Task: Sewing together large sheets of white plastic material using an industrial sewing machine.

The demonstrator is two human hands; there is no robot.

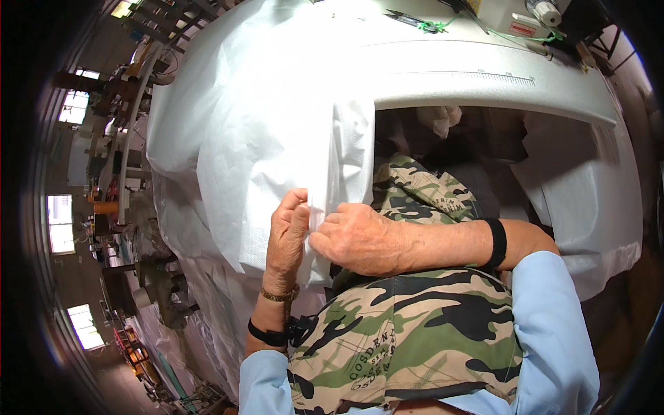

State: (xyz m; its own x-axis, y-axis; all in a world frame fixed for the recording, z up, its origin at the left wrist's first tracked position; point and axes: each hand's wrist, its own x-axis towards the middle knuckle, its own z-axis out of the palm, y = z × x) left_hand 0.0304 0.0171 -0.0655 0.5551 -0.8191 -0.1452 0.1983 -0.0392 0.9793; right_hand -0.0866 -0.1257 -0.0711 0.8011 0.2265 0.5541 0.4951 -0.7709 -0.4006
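White woven plastic sheeting (235, 145) lies over the left part of the pale table and hangs down its front toward my lap. My left hand (285, 235) is curled at the folded edge of this sheeting, thumb and fingers closed on it. Just to the right, my right hand (360, 238) pinches the same fold, knuckles up, with the fingertips partly hidden. The hands are close together, a narrow strip of sheeting between them.
Ruler markings run along the table's front edge (477, 93). Small thread snips (408, 19) with a green cord lie at the back, near a sewing machine (515, 17). More white sheeting (588, 187) hangs on the right. A camouflage apron (429, 318) covers my lap.
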